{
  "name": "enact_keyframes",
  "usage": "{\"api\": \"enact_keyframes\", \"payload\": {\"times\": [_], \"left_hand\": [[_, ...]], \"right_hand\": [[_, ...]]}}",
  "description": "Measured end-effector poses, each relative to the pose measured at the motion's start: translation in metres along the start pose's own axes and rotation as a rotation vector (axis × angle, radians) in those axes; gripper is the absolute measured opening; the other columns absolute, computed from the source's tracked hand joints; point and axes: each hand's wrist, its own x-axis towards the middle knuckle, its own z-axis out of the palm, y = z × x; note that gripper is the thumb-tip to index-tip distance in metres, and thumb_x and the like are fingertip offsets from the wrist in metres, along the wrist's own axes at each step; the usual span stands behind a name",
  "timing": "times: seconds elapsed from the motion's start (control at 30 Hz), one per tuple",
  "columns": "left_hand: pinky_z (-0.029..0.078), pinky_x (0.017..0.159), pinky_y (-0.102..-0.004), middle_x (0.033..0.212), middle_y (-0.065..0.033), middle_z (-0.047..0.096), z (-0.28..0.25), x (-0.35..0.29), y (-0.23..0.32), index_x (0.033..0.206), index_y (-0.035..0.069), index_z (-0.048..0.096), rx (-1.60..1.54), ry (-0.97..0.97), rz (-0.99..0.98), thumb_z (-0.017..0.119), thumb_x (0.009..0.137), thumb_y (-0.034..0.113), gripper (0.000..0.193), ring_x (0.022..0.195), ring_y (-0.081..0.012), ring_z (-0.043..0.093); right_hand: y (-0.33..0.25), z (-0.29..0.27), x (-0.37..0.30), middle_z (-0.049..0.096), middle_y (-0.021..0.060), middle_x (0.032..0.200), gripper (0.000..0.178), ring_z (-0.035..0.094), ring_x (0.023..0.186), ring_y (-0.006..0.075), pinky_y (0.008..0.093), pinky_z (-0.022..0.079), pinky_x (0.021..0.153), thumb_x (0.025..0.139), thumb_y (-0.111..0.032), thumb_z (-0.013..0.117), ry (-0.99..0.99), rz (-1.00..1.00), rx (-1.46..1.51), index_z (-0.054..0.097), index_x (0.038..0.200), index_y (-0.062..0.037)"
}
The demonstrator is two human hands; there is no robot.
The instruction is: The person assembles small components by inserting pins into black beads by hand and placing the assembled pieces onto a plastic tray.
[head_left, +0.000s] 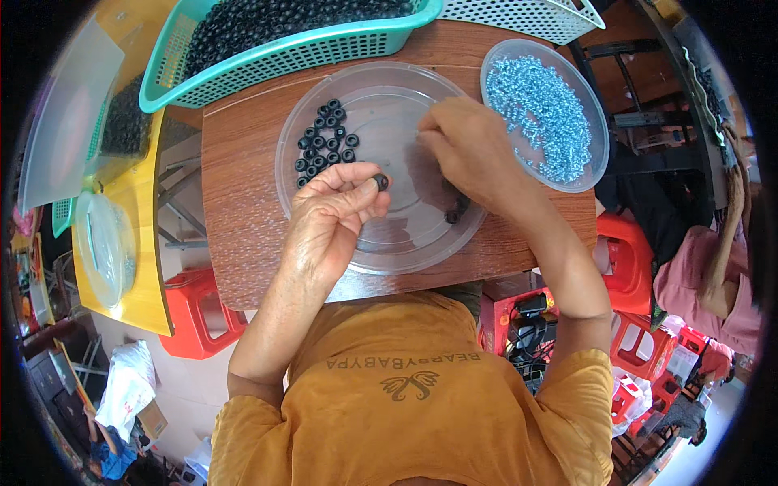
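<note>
A shallow clear round tray (381, 263) lies on the brown table in front of me. My left hand (336, 202) is above its left part, thumb and fingertips pinching a small black round part (380, 181). On the tray's left side sits a loose group of black round parts (322, 138), several with a hollow centre. My right hand (474, 150) is over the tray's right side with curled fingers; its fingertips are partly hidden, so what it grips does not show. A few black parts (456, 212) lie beneath it near the rim.
Beyond the tray stands a green basket (292, 50) heaped with black parts, beside a white basket (519, 20). A clear round container (600, 154) of small light-blue pieces is at the right. Red stools (198, 324) flank the table (243, 235). A person in pink (701, 279) sits at the right.
</note>
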Motion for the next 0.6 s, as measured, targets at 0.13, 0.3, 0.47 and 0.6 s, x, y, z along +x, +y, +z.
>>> {"api": "enact_keyframes", "payload": {"times": [0.13, 0.3, 0.47, 0.6], "left_hand": [[0.052, 0.071, -0.0299, 0.092, -0.0137, 0.066, 0.004, -0.001, 0.0, 0.1, -0.003, 0.062, 0.015, 0.042, 0.023, 0.064, 0.084, -0.003, 0.016, 0.079, -0.02, 0.065], [0.052, 0.071, -0.0292, 0.089, -0.0122, 0.066, 0.01, -0.003, -0.001, 0.1, -0.003, 0.062, 0.059, 0.015, 0.043, 0.064, 0.084, -0.003, 0.016, 0.077, -0.0193, 0.065], [0.052, 0.07, -0.0276, 0.088, -0.0112, 0.065, 0.012, -0.004, -0.002, 0.099, -0.003, 0.062, 0.091, 0.025, 0.082, 0.064, 0.084, -0.003, 0.015, 0.076, -0.0189, 0.065], [0.053, 0.069, -0.0263, 0.088, -0.011, 0.065, 0.014, -0.005, -0.003, 0.099, -0.004, 0.061, 0.091, 0.022, 0.092, 0.064, 0.084, -0.004, 0.015, 0.076, -0.0189, 0.065]], "right_hand": [[-0.027, -0.017, -0.009, 0.065, 0.0101, 0.078, 0.014, 0.061, 0.072, 0.0177, 0.0298, 0.047, 0.065, 0.082, -0.009, 0.064, -0.207, 0.362, 0.503, 0.065, 0.089, 0.0031], [-0.025, -0.014, -0.016, 0.062, 0.0017, 0.075, 0.015, 0.055, 0.069, 0.0076, 0.0226, 0.044, 0.06, 0.087, -0.011, 0.062, -0.281, 0.452, 0.862, 0.065, 0.09, 0.0033], [-0.026, -0.011, -0.016, 0.062, 0.0008, 0.072, 0.016, 0.053, 0.065, 0.0052, 0.0195, 0.041, 0.056, 0.088, -0.014, 0.061, -0.327, 0.534, 0.946, 0.066, 0.088, 0.0009], [-0.025, -0.012, -0.014, 0.062, 0.0003, 0.07, 0.017, 0.051, 0.062, 0.0045, 0.0189, 0.04, 0.054, 0.088, -0.017, 0.061, -0.371, 0.591, 0.985, 0.067, 0.085, -0.0007]]}}
